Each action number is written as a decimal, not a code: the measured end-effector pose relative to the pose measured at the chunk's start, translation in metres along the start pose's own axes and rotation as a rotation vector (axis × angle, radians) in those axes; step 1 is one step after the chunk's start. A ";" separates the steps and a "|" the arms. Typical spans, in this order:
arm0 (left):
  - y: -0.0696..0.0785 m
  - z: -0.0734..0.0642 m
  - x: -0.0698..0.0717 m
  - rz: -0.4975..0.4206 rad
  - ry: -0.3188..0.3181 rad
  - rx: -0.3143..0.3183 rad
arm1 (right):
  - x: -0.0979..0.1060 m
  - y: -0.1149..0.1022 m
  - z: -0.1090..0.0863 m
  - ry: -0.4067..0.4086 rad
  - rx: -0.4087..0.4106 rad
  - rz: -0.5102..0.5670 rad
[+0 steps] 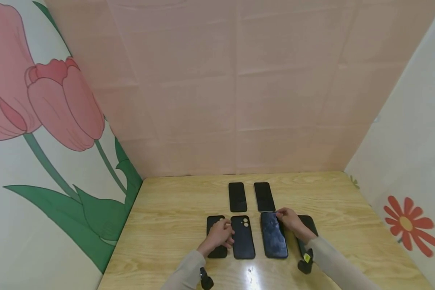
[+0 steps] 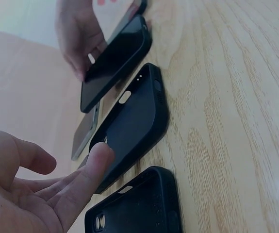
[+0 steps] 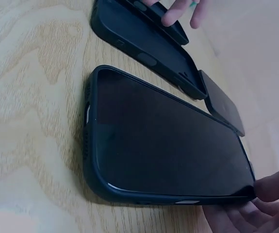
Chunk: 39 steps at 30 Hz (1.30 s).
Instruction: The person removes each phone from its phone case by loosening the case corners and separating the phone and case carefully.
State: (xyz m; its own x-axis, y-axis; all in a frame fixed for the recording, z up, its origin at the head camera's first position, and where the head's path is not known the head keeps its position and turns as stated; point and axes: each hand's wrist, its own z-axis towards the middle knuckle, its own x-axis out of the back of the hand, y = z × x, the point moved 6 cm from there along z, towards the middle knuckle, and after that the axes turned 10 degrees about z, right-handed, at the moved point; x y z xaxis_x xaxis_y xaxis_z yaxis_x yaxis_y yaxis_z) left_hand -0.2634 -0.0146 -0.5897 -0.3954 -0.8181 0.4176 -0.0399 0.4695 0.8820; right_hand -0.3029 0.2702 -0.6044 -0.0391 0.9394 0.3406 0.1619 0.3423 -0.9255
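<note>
My right hand (image 1: 291, 220) pinches the far right corner of a phone in a black case (image 1: 273, 237). In the right wrist view, the thumb of that hand (image 3: 272, 204) rests at the corner of the cased phone (image 3: 168, 141), with fingers underneath. The phone's screen faces up, dark. To its left lies an empty black phone case (image 1: 243, 237), inner side up, with camera holes. My left hand (image 1: 219, 233) hovers loosely over a second empty black case (image 1: 217, 253), partly covering it. In the left wrist view, its fingers (image 2: 88, 182) are relaxed, holding nothing.
Two dark phones (image 1: 237, 197) (image 1: 264, 196) lie side by side farther back on the wooden table (image 1: 174, 217). Another black phone or case (image 1: 307, 223) lies partly under my right forearm. A draped pink-beige sheet (image 1: 235, 100) stands behind the table, with flower-painted walls either side.
</note>
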 end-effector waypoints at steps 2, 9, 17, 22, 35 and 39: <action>0.000 0.001 0.000 -0.001 -0.003 0.007 | 0.000 -0.001 0.000 0.013 0.010 -0.006; 0.000 0.002 -0.002 0.012 -0.004 0.010 | 0.002 0.004 -0.001 0.048 -0.025 0.008; 0.000 0.002 -0.002 0.002 -0.004 0.002 | 0.004 0.006 -0.001 0.081 -0.103 -0.073; -0.001 0.002 -0.003 0.004 -0.002 -0.006 | 0.004 0.003 -0.001 0.076 -0.141 -0.084; 0.000 0.002 -0.002 0.005 -0.003 -0.014 | 0.008 -0.017 -0.003 0.043 -0.076 -0.033; -0.001 0.002 -0.003 0.005 -0.007 -0.007 | 0.008 -0.021 -0.004 0.052 -0.065 -0.024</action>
State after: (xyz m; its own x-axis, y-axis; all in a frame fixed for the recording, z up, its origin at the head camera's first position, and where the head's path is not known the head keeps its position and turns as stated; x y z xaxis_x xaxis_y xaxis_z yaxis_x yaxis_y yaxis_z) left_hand -0.2642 -0.0118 -0.5920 -0.4022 -0.8135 0.4201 -0.0319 0.4711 0.8815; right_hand -0.3022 0.2701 -0.5819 0.0076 0.9281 0.3722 0.2252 0.3611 -0.9049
